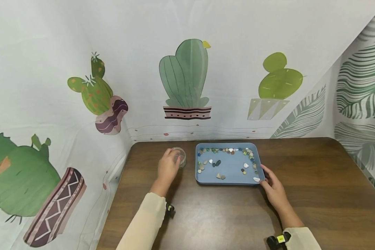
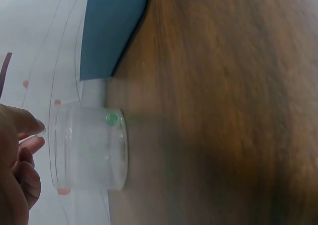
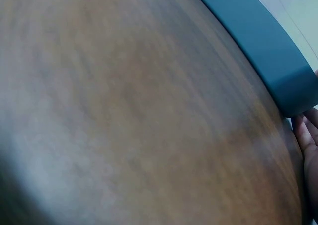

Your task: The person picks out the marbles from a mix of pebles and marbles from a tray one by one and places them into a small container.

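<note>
A blue tray (image 1: 231, 166) lies on the table, with small stones and glass beads along its back and side edges and a few stones inside. My right hand (image 1: 274, 187) grips its front right corner, thumb near the rim; the right wrist view shows fingers (image 3: 305, 130) against the tray wall (image 3: 268, 46). Left of the tray stands a clear jar (image 2: 92, 148) with a green glass bead (image 2: 112, 118) inside. My left hand (image 1: 168, 166) is at the jar's mouth, its thumb and finger pinching what looks like a small clear glassy piece (image 2: 41, 132), mostly hidden.
The brown wooden table (image 1: 206, 215) runs back to a white cloth (image 1: 237, 21) printed with cacti. A white stone (image 1: 256, 179) lies inside the tray close to the right hand.
</note>
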